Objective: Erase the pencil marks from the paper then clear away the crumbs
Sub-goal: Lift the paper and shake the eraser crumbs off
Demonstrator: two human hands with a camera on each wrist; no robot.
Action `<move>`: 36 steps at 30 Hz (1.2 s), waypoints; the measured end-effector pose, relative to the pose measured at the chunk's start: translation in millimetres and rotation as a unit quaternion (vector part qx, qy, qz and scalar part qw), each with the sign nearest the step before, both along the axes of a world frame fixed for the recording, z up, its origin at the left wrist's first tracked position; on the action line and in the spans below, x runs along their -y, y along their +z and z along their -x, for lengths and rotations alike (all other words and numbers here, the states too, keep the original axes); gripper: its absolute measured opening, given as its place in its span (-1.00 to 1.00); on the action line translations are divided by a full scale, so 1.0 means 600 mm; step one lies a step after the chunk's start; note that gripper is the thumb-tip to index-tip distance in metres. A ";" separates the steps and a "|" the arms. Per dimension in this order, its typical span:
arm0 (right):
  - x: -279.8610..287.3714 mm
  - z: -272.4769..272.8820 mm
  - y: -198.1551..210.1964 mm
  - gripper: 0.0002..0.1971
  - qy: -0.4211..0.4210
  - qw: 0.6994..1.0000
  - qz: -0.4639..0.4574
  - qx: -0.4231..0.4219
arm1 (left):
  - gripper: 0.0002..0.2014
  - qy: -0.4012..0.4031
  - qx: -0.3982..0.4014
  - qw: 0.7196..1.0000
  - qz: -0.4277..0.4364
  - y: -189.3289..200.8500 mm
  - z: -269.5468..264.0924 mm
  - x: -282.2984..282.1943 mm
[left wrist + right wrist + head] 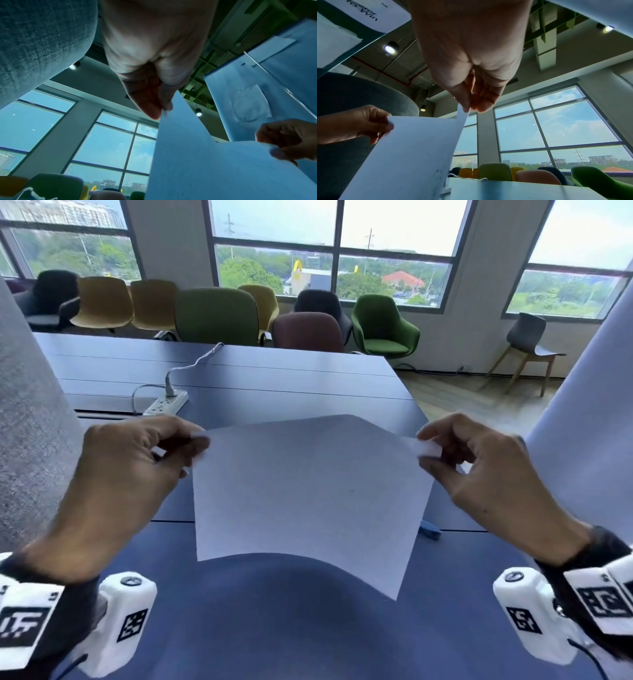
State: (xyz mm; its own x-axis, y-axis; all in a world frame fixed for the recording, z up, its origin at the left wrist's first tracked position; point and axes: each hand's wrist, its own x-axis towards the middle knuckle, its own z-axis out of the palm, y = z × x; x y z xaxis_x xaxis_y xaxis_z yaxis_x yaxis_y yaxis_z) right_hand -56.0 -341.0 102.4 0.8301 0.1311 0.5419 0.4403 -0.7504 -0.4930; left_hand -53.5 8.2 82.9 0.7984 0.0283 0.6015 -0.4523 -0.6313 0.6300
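A white sheet of paper (308, 494) hangs in the air above the blue table (274, 628), sagging in the middle. My left hand (195, 445) pinches its upper left corner and my right hand (424, 448) pinches its upper right corner. In the left wrist view, thumb and finger of the left hand (163, 111) clamp the paper (205, 169) edge. The right wrist view shows the right hand (469, 108) pinching a curled corner of the paper (412, 155), with faint grey smudges low on the sheet. A small blue object (430, 531), perhaps the eraser, lies on the table behind the paper's right edge.
A white power strip (166, 402) with a cable lies on the table at the far left. Coloured chairs (219, 316) line the table's far side under the windows. A grey pillar (30, 422) stands at the left and a white one (589, 422) at the right.
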 end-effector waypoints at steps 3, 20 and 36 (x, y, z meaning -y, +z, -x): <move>0.000 0.003 -0.004 -0.72 0.004 1.000 -0.014 0.024 | -0.78 -0.006 0.024 0.999 0.029 -0.001 0.008 -0.006; 0.004 -0.011 -0.033 -0.75 0.019 0.996 -0.051 0.069 | -0.51 0.006 0.037 0.999 0.028 -0.032 0.005 -0.013; 0.132 -0.107 -0.177 -0.76 -0.029 0.937 0.178 -0.299 | -0.92 0.011 -0.058 0.998 -0.004 0.053 -0.232 0.071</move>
State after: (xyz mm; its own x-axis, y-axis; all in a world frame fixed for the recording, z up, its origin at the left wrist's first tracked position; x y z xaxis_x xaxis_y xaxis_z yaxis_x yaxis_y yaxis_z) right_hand 8.1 -420.3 -4.0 0.9829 0.1597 -0.0921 0.1179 -0.9286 -0.3518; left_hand 85.5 -34.7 114.9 0.8624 0.0418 0.5045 -0.3624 -0.6450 0.6728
